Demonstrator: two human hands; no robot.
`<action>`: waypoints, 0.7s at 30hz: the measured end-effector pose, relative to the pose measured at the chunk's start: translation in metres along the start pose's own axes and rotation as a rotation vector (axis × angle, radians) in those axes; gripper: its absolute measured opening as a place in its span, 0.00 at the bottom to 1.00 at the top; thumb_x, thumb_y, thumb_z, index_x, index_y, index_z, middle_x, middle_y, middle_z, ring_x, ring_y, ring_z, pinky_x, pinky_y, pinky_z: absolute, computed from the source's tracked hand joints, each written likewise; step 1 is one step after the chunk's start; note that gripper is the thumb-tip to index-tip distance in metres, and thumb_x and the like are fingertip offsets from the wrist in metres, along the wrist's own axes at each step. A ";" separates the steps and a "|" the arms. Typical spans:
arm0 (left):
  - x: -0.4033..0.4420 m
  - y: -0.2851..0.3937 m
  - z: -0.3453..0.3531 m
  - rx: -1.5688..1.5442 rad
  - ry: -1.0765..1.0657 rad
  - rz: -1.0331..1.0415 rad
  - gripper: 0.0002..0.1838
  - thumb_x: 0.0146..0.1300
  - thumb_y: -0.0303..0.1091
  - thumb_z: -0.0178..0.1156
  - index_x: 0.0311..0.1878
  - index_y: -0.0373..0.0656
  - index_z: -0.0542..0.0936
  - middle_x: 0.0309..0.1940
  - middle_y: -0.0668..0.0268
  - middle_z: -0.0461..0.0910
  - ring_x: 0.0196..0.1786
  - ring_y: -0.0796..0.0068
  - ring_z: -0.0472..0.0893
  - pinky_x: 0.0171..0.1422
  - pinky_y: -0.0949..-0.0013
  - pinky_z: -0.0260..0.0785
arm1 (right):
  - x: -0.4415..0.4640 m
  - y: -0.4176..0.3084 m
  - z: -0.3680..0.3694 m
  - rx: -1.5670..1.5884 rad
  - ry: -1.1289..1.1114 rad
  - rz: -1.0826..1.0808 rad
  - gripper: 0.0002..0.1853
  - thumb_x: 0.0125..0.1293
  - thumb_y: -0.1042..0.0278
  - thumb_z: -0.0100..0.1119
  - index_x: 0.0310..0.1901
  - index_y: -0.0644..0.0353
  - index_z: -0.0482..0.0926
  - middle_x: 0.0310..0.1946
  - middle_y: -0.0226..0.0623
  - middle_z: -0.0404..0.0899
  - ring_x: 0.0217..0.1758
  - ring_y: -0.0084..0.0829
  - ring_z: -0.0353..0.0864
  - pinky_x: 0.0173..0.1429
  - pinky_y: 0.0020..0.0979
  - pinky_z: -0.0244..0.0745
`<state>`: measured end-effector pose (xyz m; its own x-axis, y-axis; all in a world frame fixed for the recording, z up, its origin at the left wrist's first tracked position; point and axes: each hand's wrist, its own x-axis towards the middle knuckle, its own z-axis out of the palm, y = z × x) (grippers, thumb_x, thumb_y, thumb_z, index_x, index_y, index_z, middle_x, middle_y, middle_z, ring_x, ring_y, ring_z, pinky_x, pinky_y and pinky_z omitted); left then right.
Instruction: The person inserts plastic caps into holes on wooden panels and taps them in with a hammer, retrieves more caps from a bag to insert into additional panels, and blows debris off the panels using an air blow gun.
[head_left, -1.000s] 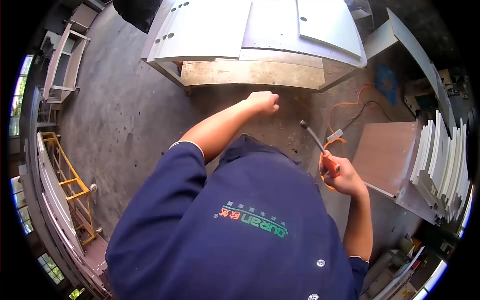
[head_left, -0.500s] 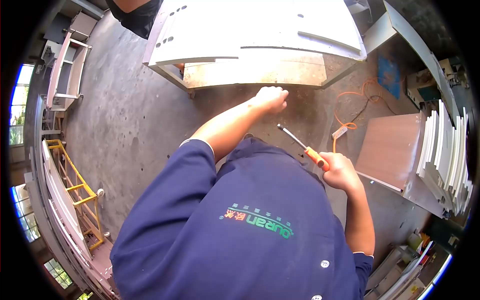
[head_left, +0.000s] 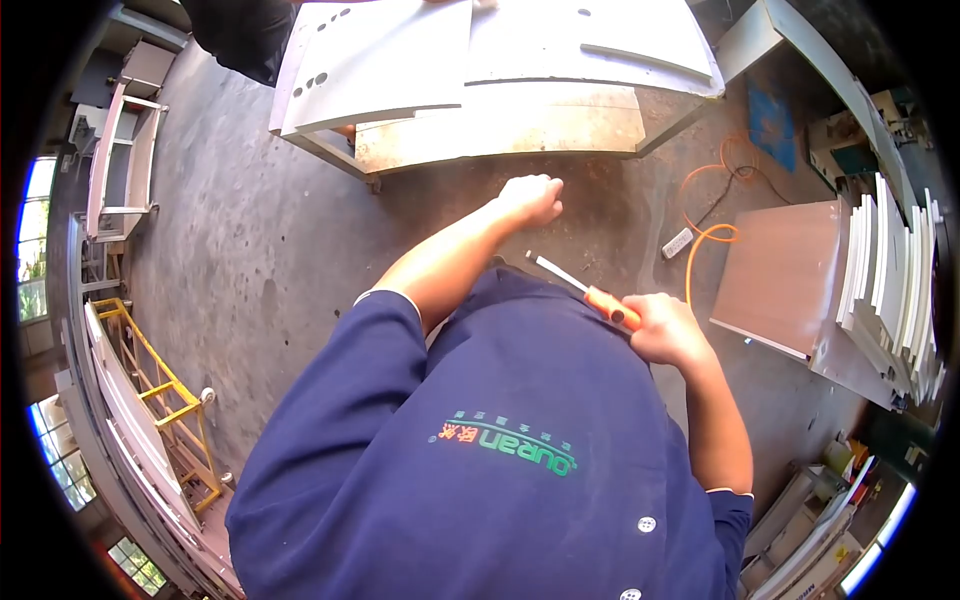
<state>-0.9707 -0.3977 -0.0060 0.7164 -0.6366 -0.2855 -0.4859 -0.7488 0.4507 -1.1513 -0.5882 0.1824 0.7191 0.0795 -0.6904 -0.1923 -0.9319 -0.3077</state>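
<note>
My right hand (head_left: 668,330) is closed round the orange handle of an air blow gun (head_left: 612,308). Its thin metal nozzle points up and left, toward the space below my other hand. An orange hose (head_left: 705,234) runs from the floor up to this hand. My left hand (head_left: 532,200) is held out ahead of my chest with its fingers curled in; whatever may be inside is hidden. Beyond it stands a worktable (head_left: 500,130) with a pale lower shelf. White panels (head_left: 390,55) lie on top, one with dark round holes.
A person in dark clothing (head_left: 240,35) stands at the table's far left. On the right are a white power strip (head_left: 677,243), a brown board (head_left: 775,275) and a stack of white panels (head_left: 890,290). A yellow trolley frame (head_left: 165,385) stands at the left.
My right hand and the air blow gun have shifted slightly left and up. My left hand has moved a little left. The left panel's edge on the table now shows more clearly.
</note>
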 end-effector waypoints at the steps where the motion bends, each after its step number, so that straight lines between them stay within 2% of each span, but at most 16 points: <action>1: 0.001 0.000 0.001 -0.049 -0.021 -0.026 0.14 0.62 0.42 0.55 0.44 0.43 0.80 0.44 0.55 0.82 0.48 0.53 0.82 0.53 0.54 0.75 | 0.000 -0.007 -0.001 -0.020 0.071 0.084 0.09 0.55 0.71 0.53 0.37 0.56 0.81 0.35 0.48 0.84 0.43 0.51 0.82 0.48 0.45 0.75; 4: 0.002 0.000 0.006 -0.162 -0.056 -0.086 0.15 0.62 0.42 0.55 0.44 0.43 0.79 0.43 0.55 0.83 0.48 0.53 0.81 0.54 0.55 0.74 | 0.009 -0.003 -0.004 -0.022 0.044 0.190 0.11 0.55 0.71 0.54 0.39 0.55 0.82 0.37 0.49 0.84 0.44 0.50 0.82 0.49 0.44 0.75; 6: 0.002 0.000 0.006 -0.186 -0.037 -0.102 0.15 0.61 0.42 0.55 0.43 0.43 0.81 0.43 0.57 0.84 0.49 0.54 0.82 0.54 0.56 0.74 | 0.010 -0.004 -0.002 -0.006 0.030 0.173 0.12 0.55 0.71 0.53 0.40 0.54 0.82 0.37 0.48 0.84 0.45 0.50 0.82 0.49 0.44 0.75; 9: 0.007 -0.006 0.019 -0.348 -0.004 -0.178 0.15 0.63 0.43 0.54 0.42 0.42 0.80 0.39 0.59 0.84 0.43 0.59 0.83 0.49 0.58 0.76 | 0.011 -0.008 -0.001 -0.003 0.003 0.137 0.12 0.55 0.71 0.53 0.40 0.54 0.82 0.37 0.47 0.84 0.44 0.50 0.82 0.49 0.44 0.75; 12: 0.008 -0.005 0.017 -1.013 -0.099 -0.416 0.14 0.66 0.44 0.53 0.41 0.43 0.78 0.33 0.65 0.81 0.35 0.69 0.81 0.40 0.63 0.76 | 0.014 -0.011 -0.001 -0.014 -0.010 0.145 0.12 0.55 0.70 0.53 0.39 0.53 0.83 0.37 0.46 0.84 0.45 0.49 0.83 0.50 0.44 0.75; 15: 0.005 -0.007 0.018 -1.436 -0.116 -0.538 0.13 0.68 0.44 0.53 0.40 0.44 0.77 0.29 0.70 0.77 0.29 0.77 0.76 0.34 0.69 0.73 | 0.023 -0.010 0.005 -0.064 0.050 0.209 0.12 0.56 0.69 0.54 0.39 0.52 0.84 0.38 0.45 0.85 0.45 0.48 0.83 0.51 0.44 0.76; 18: 0.003 -0.020 0.028 -1.576 -0.165 -0.626 0.13 0.67 0.43 0.54 0.43 0.43 0.79 0.33 0.68 0.79 0.31 0.74 0.78 0.37 0.69 0.74 | 0.031 -0.003 0.009 -0.064 0.057 0.240 0.11 0.56 0.68 0.54 0.39 0.52 0.84 0.38 0.45 0.85 0.45 0.47 0.83 0.51 0.43 0.76; 19: 0.000 -0.023 0.030 -1.654 -0.147 -0.662 0.12 0.67 0.43 0.54 0.38 0.45 0.79 0.27 0.71 0.76 0.28 0.77 0.74 0.32 0.71 0.69 | 0.031 -0.002 0.009 -0.045 0.035 0.232 0.11 0.56 0.68 0.54 0.39 0.52 0.84 0.38 0.45 0.85 0.45 0.47 0.84 0.51 0.43 0.76; 21: -0.002 -0.033 0.036 -1.708 -0.133 -0.669 0.11 0.67 0.43 0.55 0.33 0.47 0.78 0.23 0.74 0.73 0.25 0.80 0.70 0.30 0.73 0.64 | 0.032 -0.002 0.010 -0.032 0.009 0.231 0.12 0.56 0.67 0.55 0.40 0.52 0.84 0.38 0.44 0.85 0.45 0.47 0.84 0.52 0.43 0.76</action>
<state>-0.9743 -0.3780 -0.0507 0.4718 -0.4181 -0.7762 0.8695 0.0746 0.4883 -1.1343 -0.5802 0.1540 0.6644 -0.1405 -0.7341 -0.3314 -0.9357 -0.1209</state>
